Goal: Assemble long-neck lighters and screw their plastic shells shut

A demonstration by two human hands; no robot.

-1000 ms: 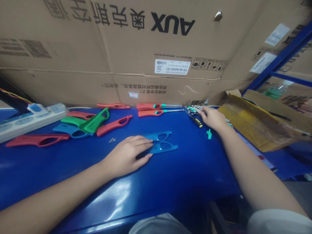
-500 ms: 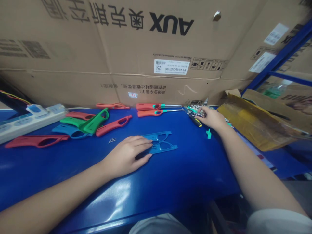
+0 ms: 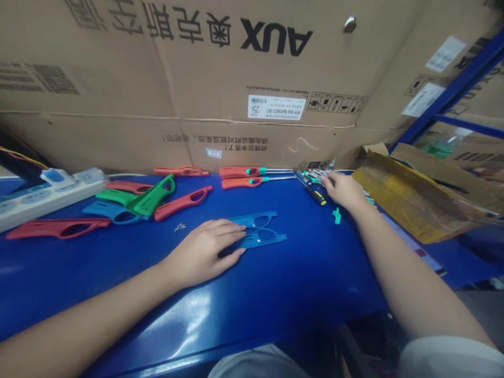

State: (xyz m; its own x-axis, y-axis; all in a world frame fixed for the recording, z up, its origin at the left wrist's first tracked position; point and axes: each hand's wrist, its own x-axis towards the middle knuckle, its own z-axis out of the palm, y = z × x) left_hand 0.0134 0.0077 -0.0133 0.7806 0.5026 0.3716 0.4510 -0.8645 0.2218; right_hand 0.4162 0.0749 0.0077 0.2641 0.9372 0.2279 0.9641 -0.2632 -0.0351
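Observation:
Two blue lighter casing halves [image 3: 268, 239] lie side by side on the blue table. My left hand [image 3: 208, 249] rests over their left ends, fingers stretched out and thumb apart, hiding part of them. At the back right, my right hand [image 3: 342, 189] reaches to a pile of small metal and green parts [image 3: 315, 174]. Its thumb and fingers are bent together at the edge of the pile; whatever is between them is hidden. A screwdriver with a black and yellow handle [image 3: 317, 196] lies beside those fingers. Nearer me is a small green plastic piece [image 3: 336, 215].
Two red lighters with metal barrels [image 3: 240, 182] lie along the cardboard wall [image 3: 220, 68]. Red, green and blue casings [image 3: 153, 195] are spread at left, near a white power strip [image 3: 51, 195] and tiny screws [image 3: 180, 227]. A taped cardboard box [image 3: 417, 199] stands at right.
My right hand has shifted slightly right within the pile, its fingertips drawn closer together. My left hand and the blue casing halves stay in place.

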